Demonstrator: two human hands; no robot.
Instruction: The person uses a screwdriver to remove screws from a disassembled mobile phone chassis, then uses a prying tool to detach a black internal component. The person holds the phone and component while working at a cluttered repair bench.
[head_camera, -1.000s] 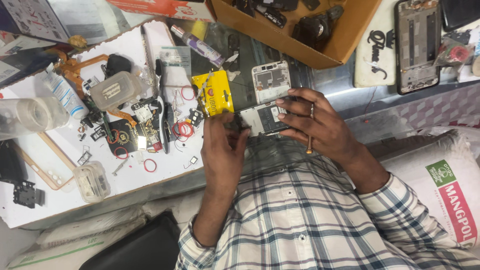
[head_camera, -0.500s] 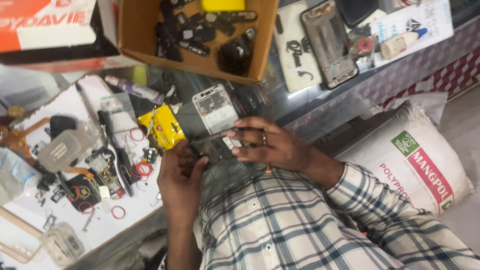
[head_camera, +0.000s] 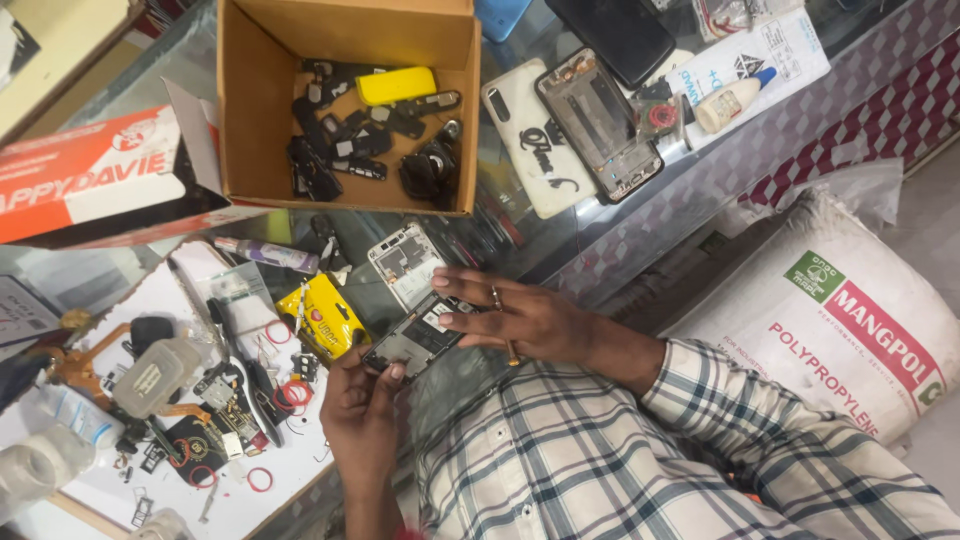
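Both hands (head_camera: 440, 370) together — fingers curled, gripping
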